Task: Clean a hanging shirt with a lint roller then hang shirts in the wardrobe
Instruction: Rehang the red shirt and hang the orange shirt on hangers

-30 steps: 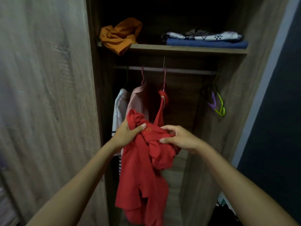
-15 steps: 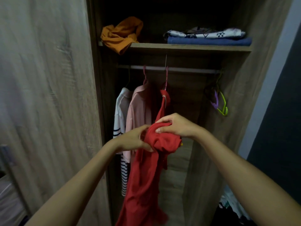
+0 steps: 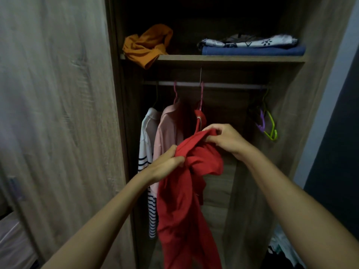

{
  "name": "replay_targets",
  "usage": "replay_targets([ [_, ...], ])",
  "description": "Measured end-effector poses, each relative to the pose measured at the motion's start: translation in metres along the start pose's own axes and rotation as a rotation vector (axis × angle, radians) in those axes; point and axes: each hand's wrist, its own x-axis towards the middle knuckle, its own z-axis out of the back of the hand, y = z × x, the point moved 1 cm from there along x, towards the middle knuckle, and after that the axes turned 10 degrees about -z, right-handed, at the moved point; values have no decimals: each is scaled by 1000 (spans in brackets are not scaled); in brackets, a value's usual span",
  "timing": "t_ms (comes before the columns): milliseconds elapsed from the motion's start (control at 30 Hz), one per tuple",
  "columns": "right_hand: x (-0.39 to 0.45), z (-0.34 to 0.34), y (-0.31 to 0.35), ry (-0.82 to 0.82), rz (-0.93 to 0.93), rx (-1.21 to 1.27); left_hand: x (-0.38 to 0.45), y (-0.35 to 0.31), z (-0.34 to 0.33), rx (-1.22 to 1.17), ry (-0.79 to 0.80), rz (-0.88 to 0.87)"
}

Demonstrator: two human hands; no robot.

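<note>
Fingers (image 3: 175, 159) of left hand (image 3: 165, 166) and right hand (image 3: 225, 138) curled tight, gripping bunched red shirt (image 3: 186, 200) at frame centre, before wardrobe rail (image 3: 223, 85).

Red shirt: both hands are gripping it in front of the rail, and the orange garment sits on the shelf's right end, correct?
Not quite. The head view shows the orange garment at the shelf's left end. The rest holds: the left hand and right hand both grip the red shirt in front of the rail.

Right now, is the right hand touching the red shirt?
Touching: the head view shows the right hand pinching a fold of the red shirt.
</note>
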Motion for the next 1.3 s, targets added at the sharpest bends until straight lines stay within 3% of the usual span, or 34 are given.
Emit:
replay_targets([
  [133,-3,0,14,-3,14,217,4,-5,1,15,1,-28],
  [300,-2,-2,21,-34,125,126,8,-1,11,150,-58,-180],
  [467,0,-6,20,-86,148,180,4,3,18,125,-118,-144],
  [567,1,-10,18,-47,82,294,4,0,18,50,-158,-127],
  [667,0,-15,19,93,78,359,7,-10,21,13,-229,-233],
  [867,-2,-31,16,271,78,486,29,-16,30,38,1,-303],
  [1000,-5,-40,14,272,28,597,36,-4,20,443,-33,-337],
  [1133,-6,-47,-21,171,-120,372,31,1,15,504,-189,-418],
  [1300,-10,-58,-73,417,-306,-28,33,-16,32,410,-299,-402],
])
